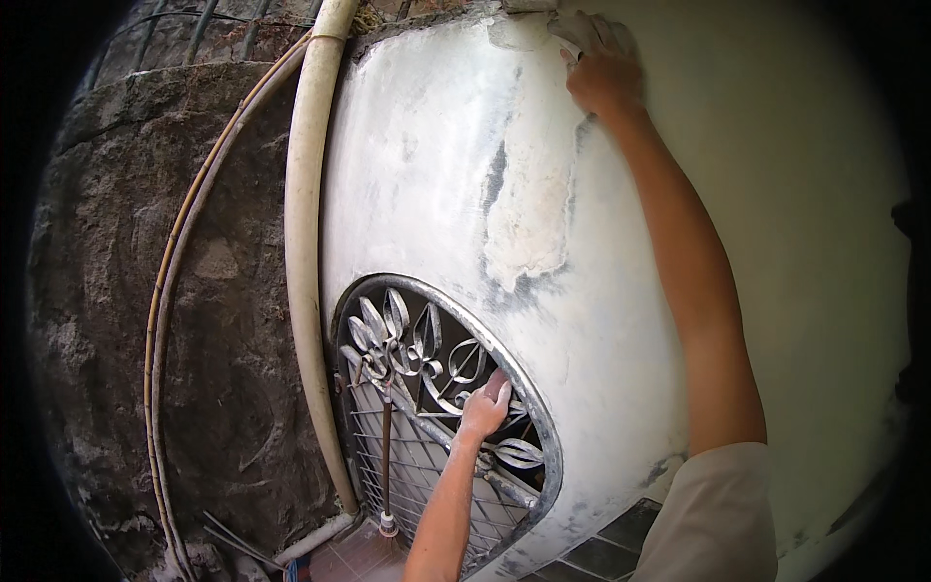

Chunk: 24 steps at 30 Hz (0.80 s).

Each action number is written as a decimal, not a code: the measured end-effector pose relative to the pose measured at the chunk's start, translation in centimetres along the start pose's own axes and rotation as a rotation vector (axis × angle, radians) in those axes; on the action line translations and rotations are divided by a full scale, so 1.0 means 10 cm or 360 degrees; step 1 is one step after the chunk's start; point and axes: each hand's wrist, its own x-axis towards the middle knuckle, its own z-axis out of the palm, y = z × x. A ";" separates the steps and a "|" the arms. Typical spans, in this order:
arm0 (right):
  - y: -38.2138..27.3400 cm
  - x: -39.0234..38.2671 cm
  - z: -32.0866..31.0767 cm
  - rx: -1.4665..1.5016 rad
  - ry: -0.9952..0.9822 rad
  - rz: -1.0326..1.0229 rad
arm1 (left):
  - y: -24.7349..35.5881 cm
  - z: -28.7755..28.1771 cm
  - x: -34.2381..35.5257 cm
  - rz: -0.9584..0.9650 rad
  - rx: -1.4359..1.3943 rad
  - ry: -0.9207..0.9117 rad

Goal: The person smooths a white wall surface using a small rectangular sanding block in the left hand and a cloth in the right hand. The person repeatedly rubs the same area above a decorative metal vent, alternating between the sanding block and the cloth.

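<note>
Two hands at a patchy white wall [417, 184] and a metal grille [519, 452].
The right hand [599, 66] lies high on the wall, above a rough patch [531, 221], fingers loosely stretched; whether it holds anything cannot be told. The left hand [484, 409], fingers bent, is at the grille, low in the wall; its grip is unclear.

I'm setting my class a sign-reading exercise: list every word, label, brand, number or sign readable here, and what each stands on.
There are none to read: no lettering or numbers show on the white wall, metal grille, pale pipe or sleeve.
The wall's grey marks are patches, not writing.
</note>
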 end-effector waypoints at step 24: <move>-0.24 -0.39 -0.31 -0.0322 -0.0410 -0.0080 | 0.16 -0.04 -0.07 -0.0106 0.0036 0.0128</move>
